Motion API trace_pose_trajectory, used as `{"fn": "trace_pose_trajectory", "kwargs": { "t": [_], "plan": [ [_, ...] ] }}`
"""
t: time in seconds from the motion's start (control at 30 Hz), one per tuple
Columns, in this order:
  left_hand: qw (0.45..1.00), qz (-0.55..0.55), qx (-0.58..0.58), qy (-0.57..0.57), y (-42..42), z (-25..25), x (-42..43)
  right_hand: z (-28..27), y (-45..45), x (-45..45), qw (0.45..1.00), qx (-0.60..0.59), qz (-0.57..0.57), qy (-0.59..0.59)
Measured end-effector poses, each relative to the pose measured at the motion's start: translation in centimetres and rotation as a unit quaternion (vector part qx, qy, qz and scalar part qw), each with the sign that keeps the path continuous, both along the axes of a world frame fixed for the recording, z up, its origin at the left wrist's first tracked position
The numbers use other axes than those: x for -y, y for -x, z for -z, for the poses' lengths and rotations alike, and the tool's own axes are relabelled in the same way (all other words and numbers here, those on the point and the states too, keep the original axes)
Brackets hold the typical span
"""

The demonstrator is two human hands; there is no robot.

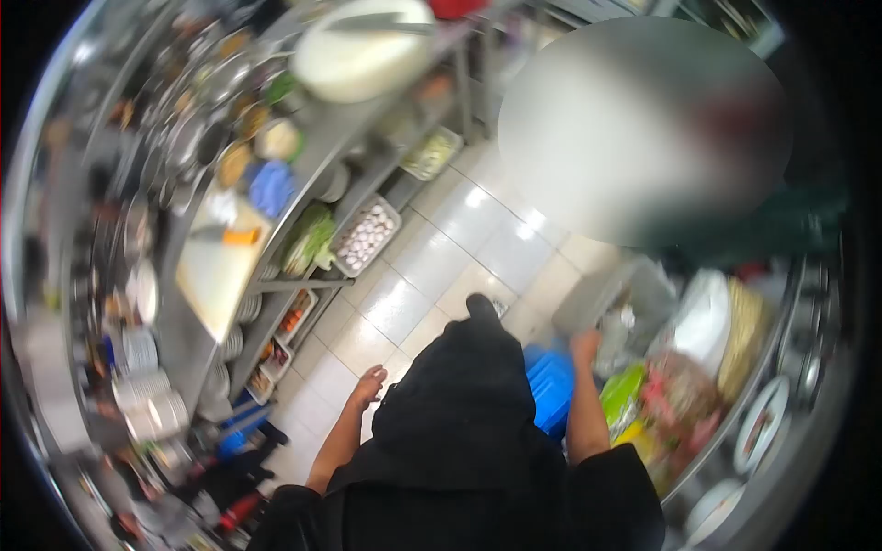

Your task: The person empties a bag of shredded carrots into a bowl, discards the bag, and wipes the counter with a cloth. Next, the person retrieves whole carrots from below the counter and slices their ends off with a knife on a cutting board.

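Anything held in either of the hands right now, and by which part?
The left hand shows nothing held. The right hand is near the blue plastic thing; blur hides whether it grips anything.

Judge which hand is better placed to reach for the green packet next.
Likely the right hand: it appears near the green packet, on the same side. The left hand is on the opposite side, seen against the tiled floor. Whether the right is free is unclear.
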State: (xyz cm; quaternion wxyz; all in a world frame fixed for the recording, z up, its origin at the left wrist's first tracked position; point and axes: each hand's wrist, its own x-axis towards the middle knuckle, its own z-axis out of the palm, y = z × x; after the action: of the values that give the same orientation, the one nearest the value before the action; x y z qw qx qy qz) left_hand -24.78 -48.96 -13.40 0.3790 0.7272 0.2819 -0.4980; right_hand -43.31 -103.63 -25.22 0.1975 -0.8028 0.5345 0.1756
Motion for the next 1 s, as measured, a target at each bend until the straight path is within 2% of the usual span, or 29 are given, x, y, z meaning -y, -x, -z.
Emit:
{"fn": "trace_pose_trajectory", "kwargs": {
  "t": [0.03,0.1,0.13,0.17,0.23,0.27,0.3,0.37,0.47,0.57,0.6,0.63,0.7,0.8,0.83,0.87,0.9,0.93,1.0],
  "plan": [
    [1.0,0.026,-0.004,0.0,1.5,-0.4,0.8,0.1,-1.7,-0.1,0.997,0.004,-0.062,-0.054],
    [0.985,-0.038,-0.119,0.118,4.5,-1.5,1.4,-0.5,-4.8,-1.0,0.985,0.003,-0.145,-0.097],
    [0.96,-0.158,-0.128,0.19,7.4,3.1,0.6,-1.3,-6.6,-1.8,0.976,0.017,-0.162,-0.141],
    [0.954,-0.192,-0.119,0.196,8.6,3.9,0.7,-2.0,-7.9,-2.1,0.967,0.025,-0.174,-0.186],
    [0.906,-0.328,-0.135,0.231,9.9,4.7,1.5,2.2,-9.2,-2.1,0.956,0.05,-0.215,-0.192],
    [0.904,-0.372,-0.033,0.207,10.8,5.2,2.4,4.4,-9.9,-1.7,0.951,0.078,-0.223,-0.199],
    [0.943,-0.31,-0.048,0.114,10.4,4.0,2.9,5.3,-10.9,-1.5,0.946,0.074,-0.247,-0.196],
    [0.979,-0.167,0.108,0.036,11.5,3.2,3.5,6.4,-13.2,-2.3,0.933,0.071,-0.219,-0.277],
    [0.961,-0.256,0.104,0.009,12.5,3.0,3.9,7.6,-16.4,-1.9,0.897,0.067,-0.327,-0.289],
    [0.925,-0.367,0.101,0.009,14.2,2.9,4.0,7.0,-19.8,-1.1,0.884,0.033,-0.374,-0.277],
    [0.949,-0.281,0.138,-0.043,15.3,4.5,3.1,6.9,-20.9,-0.8,0.882,0.031,-0.383,-0.273],
    [0.947,-0.288,0.138,-0.04,16.4,5.4,2.5,6.9,-22.0,-0.6,0.879,0.026,-0.402,-0.255],
    [0.961,-0.214,0.148,-0.091,17.8,7.2,1.5,6.2,-23.8,-0.8,0.878,0.023,-0.42,-0.227],
    [0.975,-0.167,0.119,-0.09,19.7,11.0,-0.3,3.4,-26.3,-3.8,0.876,0.018,-0.446,-0.183],
    [0.975,-0.166,0.122,-0.084,20.2,12.3,-1.2,2.0,-26.9,-5.5,0.857,0.036,-0.487,-0.163],
    [0.982,-0.094,0.141,-0.085,20.7,13.6,-2.0,0.6,-27.3,-7.4,0.836,0.052,-0.526,-0.143],
    [0.983,-0.022,0.161,-0.085,21.0,14.4,-3.1,-0.6,-27.6,-9.5,0.838,0.051,-0.526,-0.137],
    [0.983,-0.023,0.164,-0.078,21.0,14.7,-4.3,-1.6,-27.9,-11.9,0.838,0.033,-0.525,-0.145],
    [0.962,-0.172,0.204,-0.065,21.3,14.9,-6.3,-2.3,-28.1,-16.2,0.836,0.013,-0.528,-0.146]
  ]
}}
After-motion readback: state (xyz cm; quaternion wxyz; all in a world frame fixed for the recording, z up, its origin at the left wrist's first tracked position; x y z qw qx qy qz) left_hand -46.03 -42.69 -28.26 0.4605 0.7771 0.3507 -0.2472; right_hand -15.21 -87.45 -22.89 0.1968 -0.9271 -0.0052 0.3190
